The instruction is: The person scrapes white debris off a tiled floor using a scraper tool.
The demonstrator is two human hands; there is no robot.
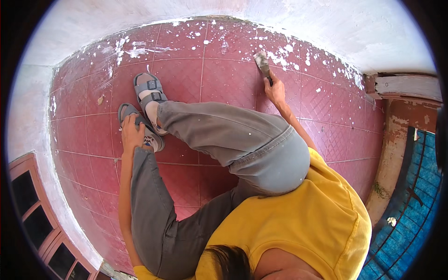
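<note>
My right hand grips the dark handle of a putty knife, whose wide blade is smeared with pale residue. The blade points away from me over the red floor tiles, beside a cluster of white paint splatters. Whether its edge touches the tile I cannot tell. My left hand rests on the strap of the grey sandal on my left foot, fingers spread and holding no tool. The other grey sandal is on my right foot, just beyond it.
White walls meet the tiles at the far side and left. A wooden window frame is at lower left. On the right, a worn ledge borders a blue surface crossed by dark lines. A dry leaf lies on the tiles.
</note>
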